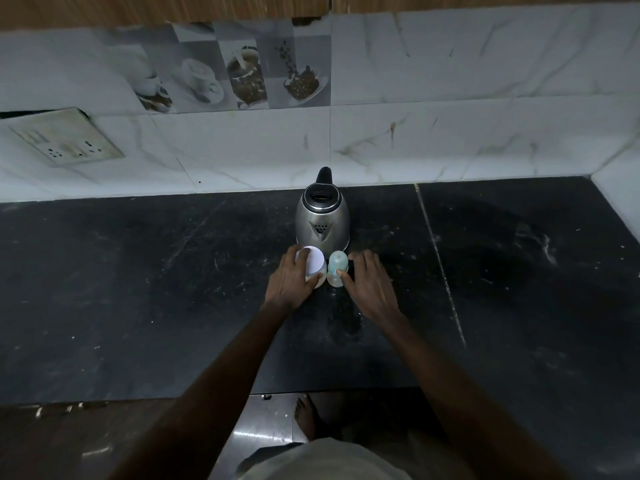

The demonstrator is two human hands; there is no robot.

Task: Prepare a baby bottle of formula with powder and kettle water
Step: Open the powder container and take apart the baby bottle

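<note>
A steel kettle (322, 221) with a black lid and handle stands on the dark countertop (138, 289), near the wall. Just in front of it are a white powder container (314, 265) on the left and a small clear baby bottle (337, 267) with a pale green cap on the right, both upright and side by side. My left hand (292, 280) wraps around the powder container, thumb and fingers on its sides. My right hand (369, 284) touches the bottle with its thumb, the fingers spread on the counter beside it.
A white marbled tile wall (450, 133) rises behind the kettle, with a socket plate (65, 138) at the left. The counter's front edge (156, 398) runs below my forearms. A raised tiled ledge (620, 188) closes the right end.
</note>
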